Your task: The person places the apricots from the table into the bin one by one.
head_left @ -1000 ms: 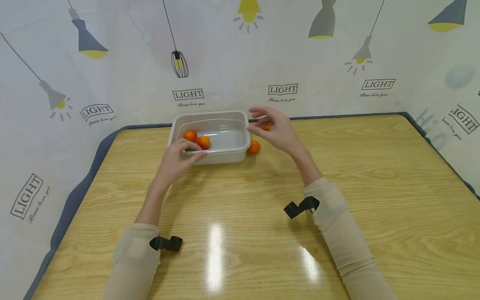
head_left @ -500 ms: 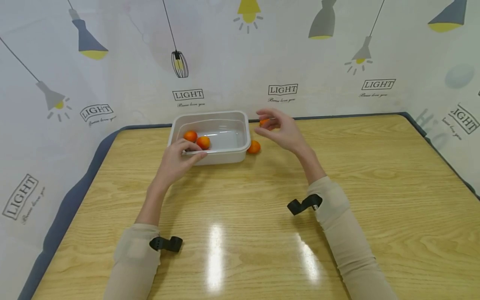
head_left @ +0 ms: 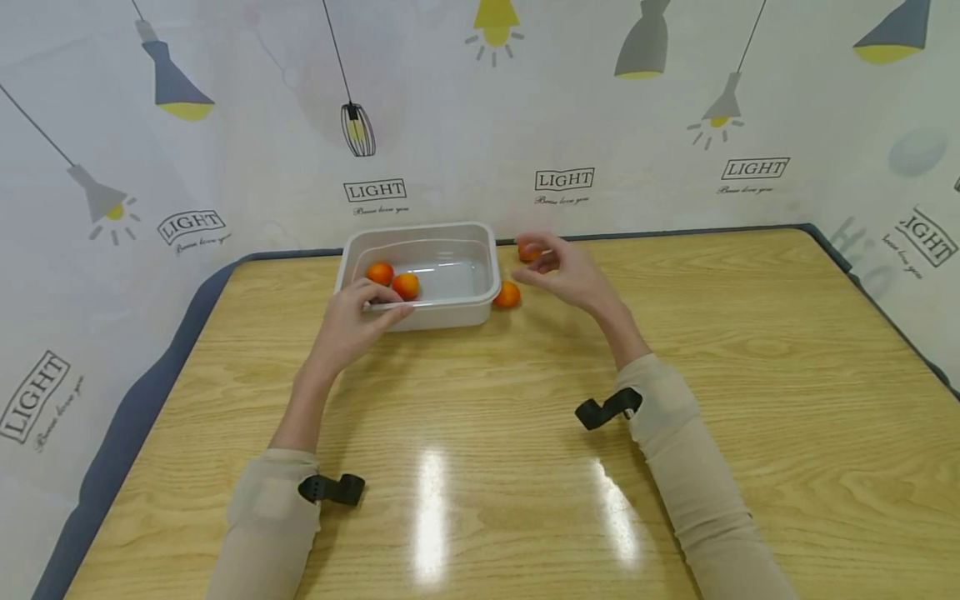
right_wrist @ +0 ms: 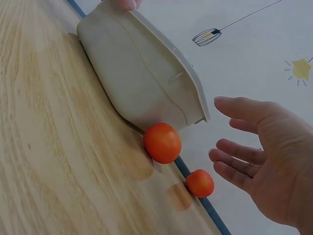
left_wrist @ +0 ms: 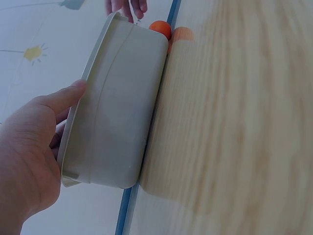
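A white plastic box (head_left: 450, 315) stands at the back of the table, with two smooth orange-red tomatoes inside, one tomato (head_left: 380, 273) behind the other tomato (head_left: 406, 286). My left hand (head_left: 352, 327) grips the box's near left rim, thumb outside and fingers inside; the left wrist view shows this hold on the rim too. Beside the box's right end sits a third tomato (right_wrist: 162, 143). Farther back lies another tomato (right_wrist: 200, 183), partly covered by my right hand (head_left: 566, 271) in the head view. That hand hovers with loosely bent fingers, nothing between them, apart from both tomatoes.
The wooden table (head_left: 525, 450) reaches back to a wall (head_left: 450, 100) printed with lamps, and a dark blue strip runs along its far edge. Black cameras are strapped to both sleeves, the left camera (head_left: 333, 489) and the right camera (head_left: 607, 408).
My right hand has drawn away from the box to the right, then sunk slightly, uncovering more of the far tomato. My left hand and the box have stayed put.
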`<move>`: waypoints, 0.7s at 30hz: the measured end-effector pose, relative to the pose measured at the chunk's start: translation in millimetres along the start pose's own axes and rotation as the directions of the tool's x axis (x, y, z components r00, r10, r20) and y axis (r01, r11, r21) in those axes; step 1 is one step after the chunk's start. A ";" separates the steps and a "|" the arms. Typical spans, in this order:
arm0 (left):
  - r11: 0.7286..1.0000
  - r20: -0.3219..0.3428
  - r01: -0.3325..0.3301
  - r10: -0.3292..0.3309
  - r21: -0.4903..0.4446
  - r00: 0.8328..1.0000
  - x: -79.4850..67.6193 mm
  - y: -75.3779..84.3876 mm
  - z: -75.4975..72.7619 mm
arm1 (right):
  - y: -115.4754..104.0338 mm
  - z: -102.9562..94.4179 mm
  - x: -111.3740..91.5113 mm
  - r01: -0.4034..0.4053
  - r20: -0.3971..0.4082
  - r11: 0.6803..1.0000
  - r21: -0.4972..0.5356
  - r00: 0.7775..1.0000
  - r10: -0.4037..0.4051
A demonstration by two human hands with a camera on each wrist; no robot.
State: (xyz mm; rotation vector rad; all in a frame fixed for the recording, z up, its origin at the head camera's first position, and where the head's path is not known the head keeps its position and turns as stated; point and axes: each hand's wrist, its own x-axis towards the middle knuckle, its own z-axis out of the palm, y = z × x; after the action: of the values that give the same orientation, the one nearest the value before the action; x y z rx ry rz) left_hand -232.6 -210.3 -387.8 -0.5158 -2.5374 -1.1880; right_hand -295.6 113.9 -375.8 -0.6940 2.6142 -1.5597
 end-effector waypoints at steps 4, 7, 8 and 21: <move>1.000 -0.001 -0.001 0.001 0.002 1.000 0.2 0.0 0.0 | 15.1 5.6 5.5 0.016 0.027 1.000 -0.012 1.000 -0.016; 1.000 -0.002 -0.004 0.004 0.002 1.000 0.3 -0.1 0.1 | 17.9 9.3 6.4 0.027 0.049 1.000 -0.015 0.998 -0.027; 1.000 -0.002 -0.006 0.006 0.001 1.000 0.2 0.0 0.0 | 18.6 10.4 6.6 0.028 0.054 0.999 -0.016 0.998 -0.027; 1.000 0.003 -0.002 0.002 0.011 1.000 0.0 -0.1 0.1 | 27.0 19.4 7.1 -0.003 0.123 1.000 -0.028 0.992 0.007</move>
State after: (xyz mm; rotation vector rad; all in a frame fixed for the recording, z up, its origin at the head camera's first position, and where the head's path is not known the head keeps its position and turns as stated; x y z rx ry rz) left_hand -232.6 -210.3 -388.0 -0.5174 -2.5435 -1.1729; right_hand -307.2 105.9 -406.8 -0.7593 2.5508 -1.4328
